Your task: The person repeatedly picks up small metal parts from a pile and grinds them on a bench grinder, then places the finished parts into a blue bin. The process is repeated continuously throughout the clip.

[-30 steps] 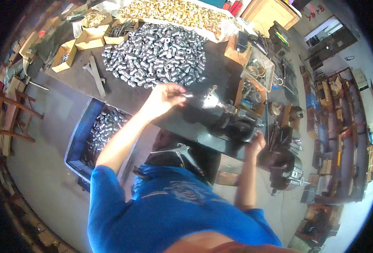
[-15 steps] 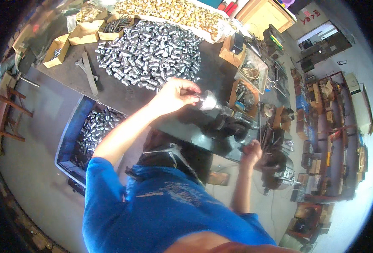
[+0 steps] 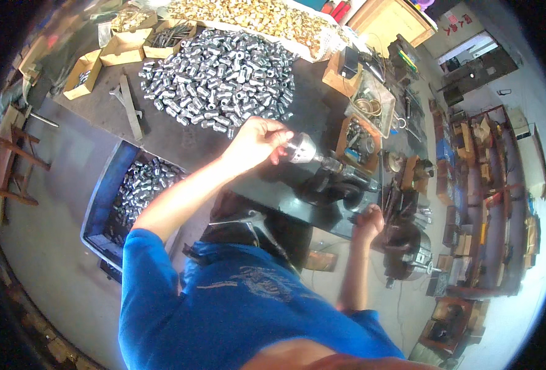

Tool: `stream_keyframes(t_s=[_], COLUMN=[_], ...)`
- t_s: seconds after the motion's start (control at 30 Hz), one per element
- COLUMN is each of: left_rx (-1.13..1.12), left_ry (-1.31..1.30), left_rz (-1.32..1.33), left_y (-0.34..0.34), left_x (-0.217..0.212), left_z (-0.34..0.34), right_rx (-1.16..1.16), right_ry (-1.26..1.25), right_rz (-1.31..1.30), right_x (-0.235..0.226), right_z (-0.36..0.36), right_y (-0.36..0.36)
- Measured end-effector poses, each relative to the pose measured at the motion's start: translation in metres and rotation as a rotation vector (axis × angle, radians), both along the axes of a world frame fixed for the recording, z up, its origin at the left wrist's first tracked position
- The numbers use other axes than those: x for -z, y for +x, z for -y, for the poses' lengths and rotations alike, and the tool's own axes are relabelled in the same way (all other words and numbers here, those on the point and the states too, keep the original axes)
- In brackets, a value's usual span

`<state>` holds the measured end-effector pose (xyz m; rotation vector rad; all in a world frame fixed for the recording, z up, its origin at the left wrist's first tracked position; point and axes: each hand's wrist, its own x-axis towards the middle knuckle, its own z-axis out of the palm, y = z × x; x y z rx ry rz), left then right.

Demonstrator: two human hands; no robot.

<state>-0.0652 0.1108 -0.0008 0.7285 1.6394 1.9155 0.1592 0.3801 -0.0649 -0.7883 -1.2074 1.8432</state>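
My left hand (image 3: 262, 143) is closed in a pinch at the open end of a silvery drill chuck (image 3: 302, 148); what the fingertips hold there, if anything, is hidden. The chuck sits on the spindle of a dark bench machine (image 3: 334, 185). My right hand (image 3: 369, 223) is wrapped round a dark handle (image 3: 354, 218) at the machine's near right side. Beyond my left hand lies a wide heap of silvery metal fittings (image 3: 223, 80) on the dark bench.
A blue crate (image 3: 103, 191) of similar fittings stands below the bench at left. Brass-coloured parts (image 3: 248, 18) spread along the back. Small cardboard trays (image 3: 125, 48) and a flat metal bar (image 3: 131, 108) lie at back left. At right are parts boxes (image 3: 371, 102) and shelving (image 3: 488, 203).
My left hand has shifted slightly, and its fingers sit closer against the chuck. The right hand stays at the handle.
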Motion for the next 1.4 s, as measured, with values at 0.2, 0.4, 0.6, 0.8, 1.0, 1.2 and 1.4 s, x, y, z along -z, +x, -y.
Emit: stream_keyframes(t_s=[0.2, 0.4, 0.6, 0.8, 1.0, 1.2, 1.4], left_rx=[0.072, -0.006, -0.043, -0.007, -0.018, -0.094, -0.158], left_ry=[0.083, 0.126, 0.143, 0.163, 0.117, -0.085, -0.068], left_rz=[-0.076, -0.187, -0.286, -0.154, -0.103, -0.140, 0.015], left_y=[0.000, 0.007, 0.009, 0.008, 0.008, 0.011, 0.010], left_x=[-0.004, 0.004, 0.005, 0.007, 0.004, -0.004, 0.006], left_z=[0.003, 0.003, -0.001, -0.001, 0.001, -0.008, -0.006], right_rx=[-0.065, -0.173, 0.034, 0.014, -0.026, 0.040, 0.057], right_ry=[0.033, 0.084, 0.316, 0.176, -0.037, 0.959, 0.289], right_rz=[-0.070, -0.153, 0.034, 0.042, -0.031, 0.184, -0.257], right_x=[-0.015, -0.073, -0.037, 0.042, 0.029, 0.019, -0.071], right_z=[-0.010, -0.033, -0.059, -0.059, -0.035, -0.106, -0.029], right_y=[0.015, -0.031, -0.095, -0.061, -0.053, -0.084, -0.056])
